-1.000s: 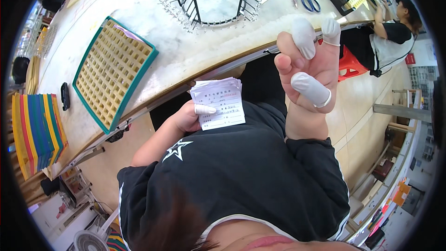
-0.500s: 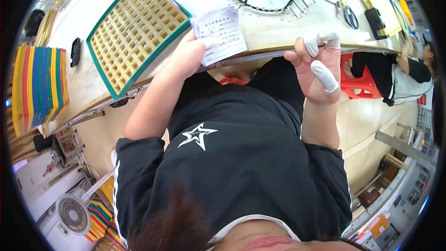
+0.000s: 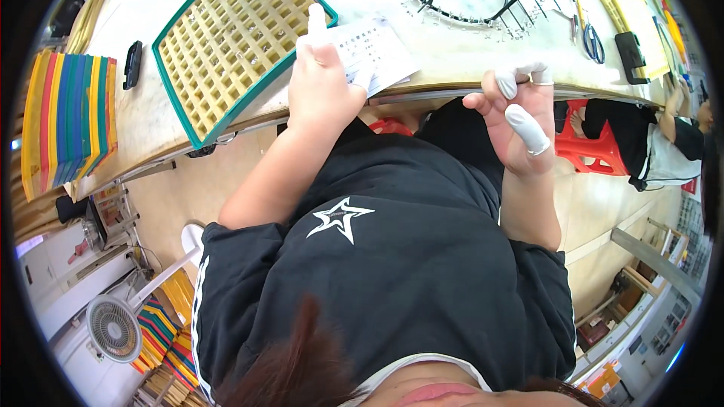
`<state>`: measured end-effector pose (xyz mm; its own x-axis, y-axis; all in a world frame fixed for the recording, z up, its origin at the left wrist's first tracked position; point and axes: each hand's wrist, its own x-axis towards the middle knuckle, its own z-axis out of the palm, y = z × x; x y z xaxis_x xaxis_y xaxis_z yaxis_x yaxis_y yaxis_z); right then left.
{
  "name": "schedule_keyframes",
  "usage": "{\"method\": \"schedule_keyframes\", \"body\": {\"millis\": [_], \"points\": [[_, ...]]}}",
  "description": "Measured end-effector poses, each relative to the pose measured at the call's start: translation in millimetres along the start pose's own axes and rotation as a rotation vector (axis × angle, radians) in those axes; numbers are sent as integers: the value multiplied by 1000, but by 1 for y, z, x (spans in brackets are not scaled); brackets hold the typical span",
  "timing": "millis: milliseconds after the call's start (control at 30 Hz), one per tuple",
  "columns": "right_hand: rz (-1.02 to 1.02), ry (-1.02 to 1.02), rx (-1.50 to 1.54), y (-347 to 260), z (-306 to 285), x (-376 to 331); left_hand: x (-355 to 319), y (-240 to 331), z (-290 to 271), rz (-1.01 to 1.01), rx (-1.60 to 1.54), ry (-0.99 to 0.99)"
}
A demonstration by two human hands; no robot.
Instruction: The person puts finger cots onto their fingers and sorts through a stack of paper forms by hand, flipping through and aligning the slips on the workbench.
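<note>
White papers (image 3: pixel 386 49) touch the left hand (image 3: pixel 324 84), grip unclear, one finger straight; the right hand (image 3: pixel 516 120) curls loosely, empty.

A desk (image 3: pixel 475 53) with a pale marbled top and brown edge curves across the upper frame, above a beige tiled floor (image 3: pixel 177 188) visible at left and right. A pedestal fan (image 3: pixel 113 329) stands at lower left, a red plastic stool (image 3: pixel 601 152) at right. Shelving (image 3: pixel 636 280) lines the lower right; the light is bright.
</note>
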<state>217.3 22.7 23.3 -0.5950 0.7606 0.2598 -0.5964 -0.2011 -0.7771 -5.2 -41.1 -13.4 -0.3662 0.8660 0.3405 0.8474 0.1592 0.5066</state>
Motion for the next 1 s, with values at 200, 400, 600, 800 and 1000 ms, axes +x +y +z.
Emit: {"method": "schedule_keyframes", "body": {"millis": [200, 400, 600, 800, 1000], "points": [[-93, 4, -131, 4, 7, 0, -6, 12, -26, 120, 296, -13], [-398, -178, -386, 0, 28, -8, -15, 42, -61, 752, -496, 227], [-421, -303, -402, 0, 37, -25, -23, 47, -39, 936, -963, 201], [-297, -289, -378, -5, 44, -23, -27, 51, -49, 913, -857, 59], [-409, -395, -390, -2, 42, -21, -28, 48, -43, 890, -830, 56]]}}
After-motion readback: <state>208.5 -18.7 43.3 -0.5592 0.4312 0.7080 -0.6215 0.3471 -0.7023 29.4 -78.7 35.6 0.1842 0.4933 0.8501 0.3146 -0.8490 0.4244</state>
